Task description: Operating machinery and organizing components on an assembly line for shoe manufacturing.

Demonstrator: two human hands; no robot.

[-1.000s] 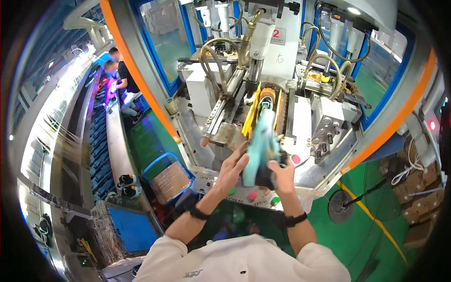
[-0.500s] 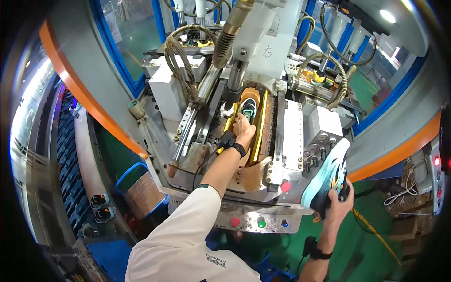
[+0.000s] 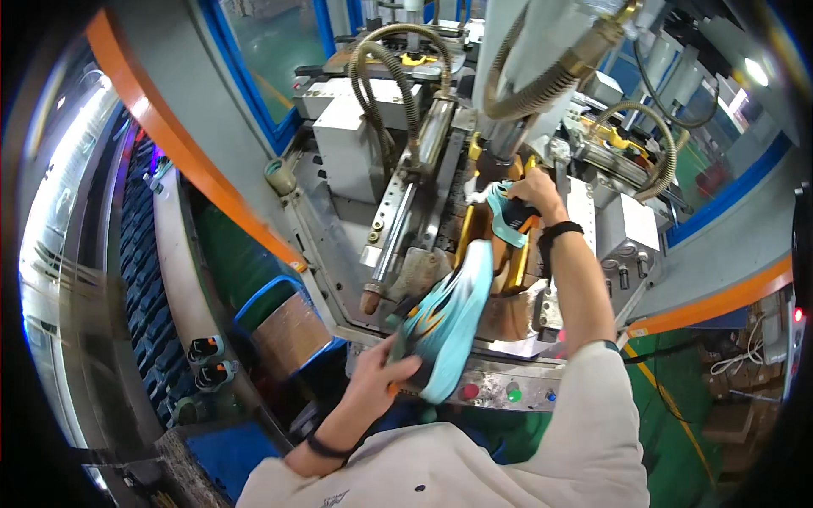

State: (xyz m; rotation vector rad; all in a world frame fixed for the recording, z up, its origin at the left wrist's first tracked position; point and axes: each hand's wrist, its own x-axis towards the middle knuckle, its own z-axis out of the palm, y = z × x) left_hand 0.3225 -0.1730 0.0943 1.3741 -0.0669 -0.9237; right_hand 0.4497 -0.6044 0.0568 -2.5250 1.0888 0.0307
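Note:
My left hand [image 3: 373, 381] is closed around the heel end of a light-blue running shoe [image 3: 455, 309] with white and orange marks. This shoe is slightly blurred, and its toe points up toward the press. My right hand [image 3: 538, 195] reaches into the press and grips a second teal-and-black shoe [image 3: 508, 224] by its upper part. That shoe is tilted between the yellow side pads [image 3: 518, 267], beneath the metal plunger [image 3: 511, 140]. The hand covers part of it, so I cannot tell whether it touches the bed.
A metal rod with a copper-coloured tip [image 3: 370, 300] juts toward me left of the press bed. Coloured buttons [image 3: 514, 395] line the front panel. A conveyor [image 3: 190, 279] carrying a pair of shoes [image 3: 212, 362] runs on the left, beside a blue-framed crate [image 3: 292, 334].
My left hand has come out of the press to the front left and now holds a shoe. My right hand has moved from the right side into the press with a shoe. The view has shifted.

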